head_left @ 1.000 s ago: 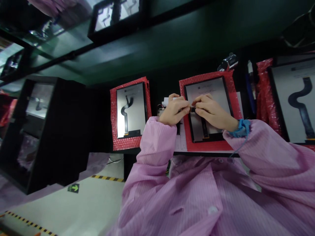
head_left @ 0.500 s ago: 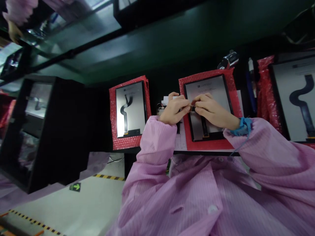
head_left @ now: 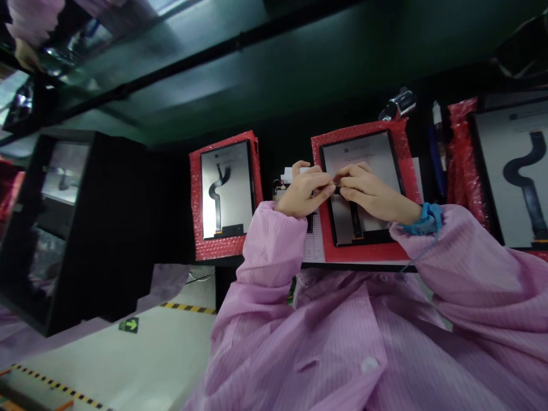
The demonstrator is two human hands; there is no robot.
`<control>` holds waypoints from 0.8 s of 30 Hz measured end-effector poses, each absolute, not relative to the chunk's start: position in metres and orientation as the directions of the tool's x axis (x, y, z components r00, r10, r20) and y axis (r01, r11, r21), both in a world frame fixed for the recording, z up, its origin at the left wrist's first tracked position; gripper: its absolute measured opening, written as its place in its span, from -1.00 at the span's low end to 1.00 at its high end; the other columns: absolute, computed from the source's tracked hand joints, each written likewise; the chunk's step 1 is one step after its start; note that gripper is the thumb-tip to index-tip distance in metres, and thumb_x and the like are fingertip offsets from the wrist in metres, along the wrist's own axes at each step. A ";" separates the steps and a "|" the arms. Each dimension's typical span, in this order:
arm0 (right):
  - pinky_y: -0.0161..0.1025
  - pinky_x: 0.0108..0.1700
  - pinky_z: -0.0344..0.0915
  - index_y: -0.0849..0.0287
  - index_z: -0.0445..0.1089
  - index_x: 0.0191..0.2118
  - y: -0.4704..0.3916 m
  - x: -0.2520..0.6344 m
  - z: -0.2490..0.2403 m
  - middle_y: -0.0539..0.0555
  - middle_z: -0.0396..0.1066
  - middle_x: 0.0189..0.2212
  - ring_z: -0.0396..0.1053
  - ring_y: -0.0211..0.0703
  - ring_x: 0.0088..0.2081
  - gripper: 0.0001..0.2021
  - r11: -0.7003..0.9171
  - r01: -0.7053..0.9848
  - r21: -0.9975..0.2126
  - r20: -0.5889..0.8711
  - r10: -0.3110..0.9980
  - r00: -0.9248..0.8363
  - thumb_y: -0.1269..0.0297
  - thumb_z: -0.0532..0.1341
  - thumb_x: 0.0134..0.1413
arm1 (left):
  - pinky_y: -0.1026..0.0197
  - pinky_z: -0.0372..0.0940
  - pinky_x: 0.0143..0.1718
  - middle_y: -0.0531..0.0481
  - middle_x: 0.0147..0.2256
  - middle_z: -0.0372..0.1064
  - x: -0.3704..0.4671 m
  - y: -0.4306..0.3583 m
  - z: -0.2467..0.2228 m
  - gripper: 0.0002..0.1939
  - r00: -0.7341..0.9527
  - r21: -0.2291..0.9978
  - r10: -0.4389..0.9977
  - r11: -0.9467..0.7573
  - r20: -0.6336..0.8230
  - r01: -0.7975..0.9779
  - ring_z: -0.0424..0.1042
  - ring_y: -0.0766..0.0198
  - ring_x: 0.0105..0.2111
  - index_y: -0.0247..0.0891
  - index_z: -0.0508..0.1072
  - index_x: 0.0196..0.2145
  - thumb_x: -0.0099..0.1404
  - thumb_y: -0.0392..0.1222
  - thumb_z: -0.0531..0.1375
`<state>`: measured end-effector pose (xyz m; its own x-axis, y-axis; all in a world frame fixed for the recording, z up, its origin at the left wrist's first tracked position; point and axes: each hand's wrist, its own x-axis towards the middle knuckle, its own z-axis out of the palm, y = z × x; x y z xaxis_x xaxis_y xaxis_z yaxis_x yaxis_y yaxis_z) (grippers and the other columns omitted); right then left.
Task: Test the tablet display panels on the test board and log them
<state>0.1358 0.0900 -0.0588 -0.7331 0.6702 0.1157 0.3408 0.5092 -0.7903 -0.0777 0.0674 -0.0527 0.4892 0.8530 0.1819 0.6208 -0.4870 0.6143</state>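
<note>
A display panel [head_left: 379,157] with a silvery back lies on a red bubble-wrap sheet [head_left: 326,228] in front of me. From its lower edge a black flex cable [head_left: 356,220] rises to my fingers. My right hand [head_left: 363,188] is closed in a pinch on the upper part of this cable. Thumb and forefinger of my left hand [head_left: 306,191] are pressed together at the same spot, touching the right fingertips. What the left fingers pinch is hidden. Both hands are above the panel's left half.
Left of my hands lies another display panel [head_left: 229,200] on red bubble wrap; a third panel [head_left: 514,171] is at far right. A pen [head_left: 437,131] and a shiny metal object [head_left: 400,104] lie behind. A black box-like frame [head_left: 115,228] stands left. A co-worker's hand [head_left: 26,54] shows top left.
My left fingertips have shifted slightly right, closer against the right ones. The right hand has hardly moved, and the panels lie as before.
</note>
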 end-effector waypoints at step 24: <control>0.16 0.22 0.17 0.18 0.44 -0.25 0.083 0.134 -0.061 0.26 0.40 -0.02 0.22 0.10 0.07 -0.67 0.554 0.341 -0.759 0.173 0.677 -0.715 0.18 -0.02 0.37 | -0.05 0.06 0.07 0.04 -0.34 0.57 -0.077 0.065 -0.049 -0.80 0.395 0.645 0.908 -0.387 0.140 0.659 0.43 0.15 -0.16 -0.19 0.56 -0.44 0.30 -0.11 0.24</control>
<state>0.1338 0.0834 -0.0607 -0.7150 0.6774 0.1729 0.3412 0.5539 -0.7594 -0.0770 0.0651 -0.0488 0.3950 0.9079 0.1403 0.6594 -0.3865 0.6449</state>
